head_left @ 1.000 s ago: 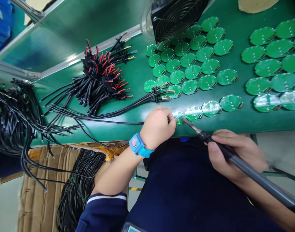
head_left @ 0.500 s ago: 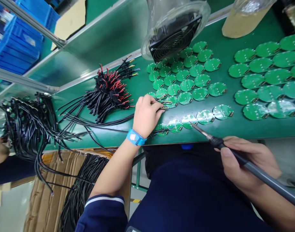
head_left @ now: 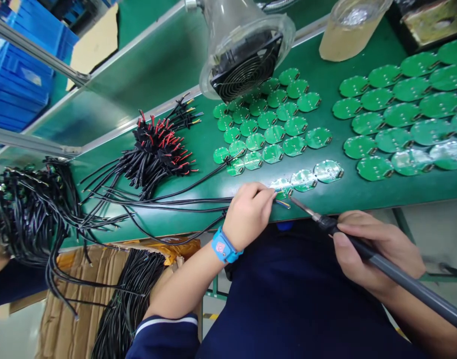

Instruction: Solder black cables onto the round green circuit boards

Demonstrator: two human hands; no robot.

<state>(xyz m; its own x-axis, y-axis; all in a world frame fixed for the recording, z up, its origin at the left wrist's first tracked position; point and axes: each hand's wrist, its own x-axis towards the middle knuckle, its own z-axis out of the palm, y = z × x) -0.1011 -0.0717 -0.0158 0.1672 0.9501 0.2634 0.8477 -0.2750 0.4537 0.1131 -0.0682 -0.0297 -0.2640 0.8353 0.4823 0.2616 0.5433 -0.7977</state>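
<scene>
Bright, even lt, prob. from overhead; soft shadow just under left hand [head_left: 248, 215]; white glare on circuit boards [head_left: 411, 162] ahead of right hand [head_left: 378, 252]; wide-angle bend in shelf rail [head_left: 34, 51] far left of hands; frame mostly sharp, no heavy blur

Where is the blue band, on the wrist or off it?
On: the blue wrist strap goes all the way around the wrist of the left hand.
</scene>
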